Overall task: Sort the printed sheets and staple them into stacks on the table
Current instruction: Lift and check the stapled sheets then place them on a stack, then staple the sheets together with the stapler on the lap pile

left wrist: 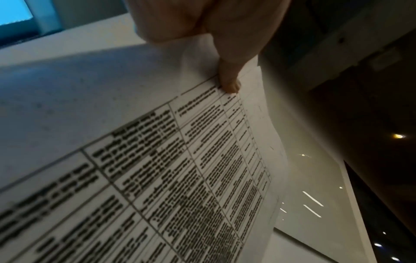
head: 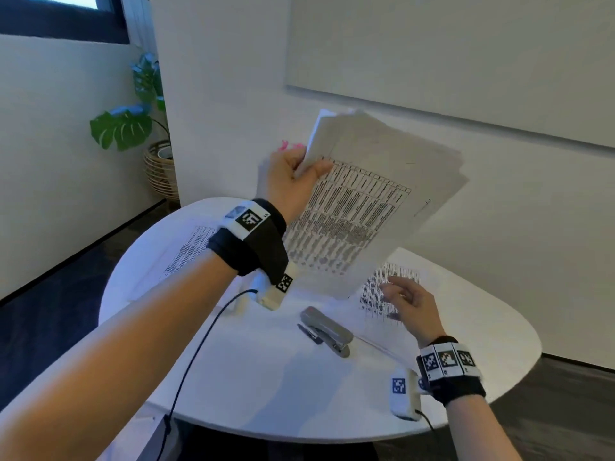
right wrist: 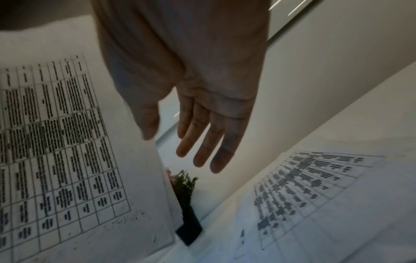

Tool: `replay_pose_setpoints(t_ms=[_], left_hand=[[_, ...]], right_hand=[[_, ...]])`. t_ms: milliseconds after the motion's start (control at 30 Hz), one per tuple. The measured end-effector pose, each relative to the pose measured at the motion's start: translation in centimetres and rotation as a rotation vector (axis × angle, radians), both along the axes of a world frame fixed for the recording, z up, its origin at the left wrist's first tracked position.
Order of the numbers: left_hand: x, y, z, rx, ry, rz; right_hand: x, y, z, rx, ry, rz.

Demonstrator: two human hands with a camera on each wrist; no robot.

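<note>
My left hand (head: 293,176) holds a sheaf of printed sheets (head: 372,201) up above the white table (head: 266,387), thumb on the front page, fingers behind. In the left wrist view the thumb (left wrist: 229,78) presses on the top sheet (left wrist: 157,169) near its table grid. My right hand (head: 409,301) hovers with straight fingers (right wrist: 202,142) over a printed sheet (head: 386,291) lying on the table's right side, holding nothing. Another printed sheet (head: 189,251) lies on the table's left side. A grey stapler (head: 327,331) lies in the middle of the table.
A small dark potted plant (right wrist: 184,194) stands on the table behind the raised sheets. A large leafy plant in a wicker basket (head: 159,168) stands on the floor at the left. A white wall (head: 432,61) rises close behind the table.
</note>
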State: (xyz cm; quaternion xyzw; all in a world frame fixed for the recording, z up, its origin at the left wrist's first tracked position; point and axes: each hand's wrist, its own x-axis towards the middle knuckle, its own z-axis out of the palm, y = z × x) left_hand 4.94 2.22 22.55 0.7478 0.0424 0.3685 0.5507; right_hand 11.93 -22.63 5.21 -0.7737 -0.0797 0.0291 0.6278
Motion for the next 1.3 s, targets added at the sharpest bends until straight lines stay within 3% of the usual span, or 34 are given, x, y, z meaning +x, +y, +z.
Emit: replay_pose_setpoints(t_ms=[167, 333, 500, 633, 867, 1100, 1300], left_hand=[[-2.9, 1.6, 1.3, 0.116, -0.058, 0.013], [-5.4, 3.6, 0.8, 0.117, 0.015, -0.074], [-6.7, 5.0, -0.4, 0.112, 0.048, -0.109], [-6.5, 6.6, -2.6, 0.077, 0.074, 0.005], [-5.8, 8.8, -7.2, -0.015, 0.157, 0.150], [-6.7, 11.8, -8.6, -0.156, 0.134, 0.336], [-8.0, 12.6, -9.4, -0.149, 0.207, 0.289]], right_hand=[[-1.5, 2.5, 2.0, 0.125, -0.029, 0.086], [-1.7, 4.6, 4.5, 0.534, 0.209, 0.115], [-3.4, 6.1, 6.4, 0.583, 0.207, 0.223], [-4.3, 6.2, 6.7, 0.761, 0.351, 0.330], [-3.9, 7.2, 5.1, 0.426, 0.209, 0.260], [-1.5, 5.9, 3.7, 0.414, 0.125, -0.048], [3.0, 3.0, 2.5, 0.217, 0.135, -0.332]])
